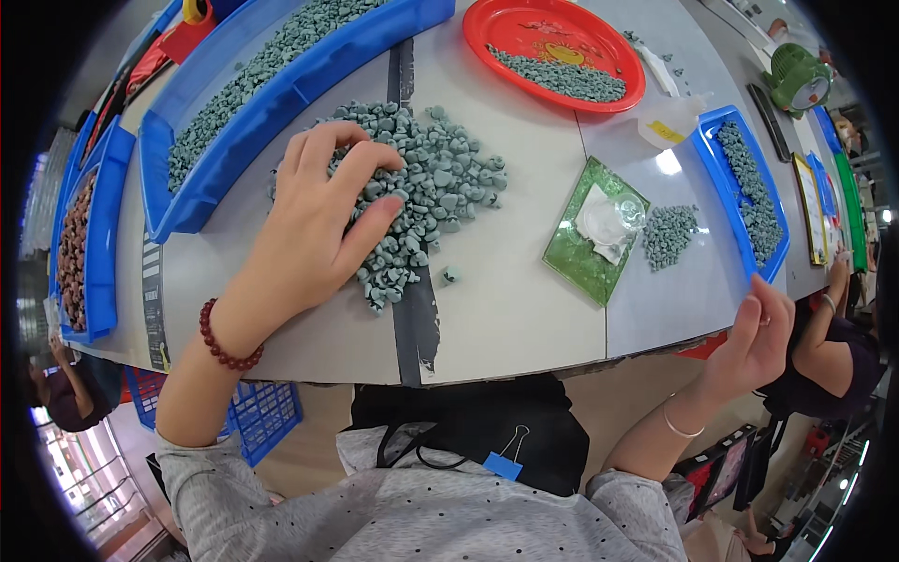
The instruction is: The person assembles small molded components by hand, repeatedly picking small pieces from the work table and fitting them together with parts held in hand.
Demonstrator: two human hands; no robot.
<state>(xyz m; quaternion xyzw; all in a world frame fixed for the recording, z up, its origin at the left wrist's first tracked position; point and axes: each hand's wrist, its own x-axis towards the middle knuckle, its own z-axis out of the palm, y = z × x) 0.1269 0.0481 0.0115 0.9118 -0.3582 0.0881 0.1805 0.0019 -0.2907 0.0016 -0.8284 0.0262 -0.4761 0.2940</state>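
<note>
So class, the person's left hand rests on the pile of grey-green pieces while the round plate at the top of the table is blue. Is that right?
Not quite. The head view shows the left hand on the pile of grey-green pieces, but the round plate is red, not blue.

This looks like a small sorting or assembly workshop. Under the left hand (318,220) a loose heap of small grey-green pieces (431,187) lies on a pale shared surface (510,300). Beyond that hand stand long blue plastic trays (234,103) filled with the same pieces, and farther out a red round tray (552,51). Past the right hand (754,342) sits another blue tray (744,192), and a co-worker's arm (829,314) reaches the same surface.
</note>
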